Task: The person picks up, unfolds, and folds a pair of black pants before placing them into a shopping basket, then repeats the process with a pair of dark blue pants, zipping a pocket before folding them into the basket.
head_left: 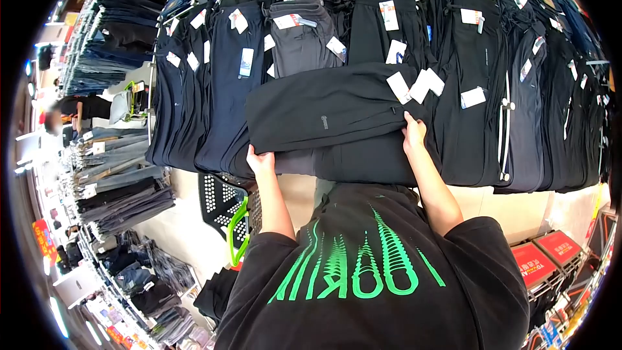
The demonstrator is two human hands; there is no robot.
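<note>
A folded pair of black trousers (298, 107) stretches sideways between my two hands, in front of the piled trousers. My left hand (261, 161) grips its lower left corner, thumb on top and the other fingers hidden underneath. At the other end, my right hand (413, 132) pinches the edge close to the white tags (420, 85). Grey trousers (301, 48) and more black trousers (382, 26), tagged in white and orange, lie behind it. Navy trousers (236, 71) are to the left.
A black shopping basket (223, 204) with a green handle (238, 230) stands on the floor at my left. Hanging jeans (123, 149) line a rack further left. Red boxes (541, 262) sit low on the right. A person (81, 107) is at the far left.
</note>
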